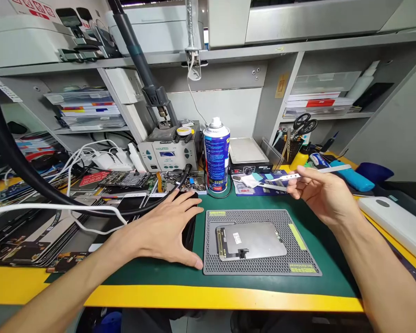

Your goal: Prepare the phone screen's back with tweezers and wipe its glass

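Observation:
A phone screen panel (254,240), silver back up with a small white label, lies on a grey perforated mat (263,268). To the left of the mat my left hand (166,226) is spread with its fingers apart over a dark flat device (190,226), its thumb tip at the mat's left edge. My right hand (319,189) is raised beyond the mat's right back corner, its fingers closed on silver tweezers (286,177). The tweezers' tips point left, near a white wipe (250,180).
Behind the mats stand a blue spray can (216,157), a hot air station (166,155) and a heating plate (248,152). Stacked phone parts (38,231) and looping cables fill the left. A white device (395,226) lies at the right. A green mat (152,277) covers the bench.

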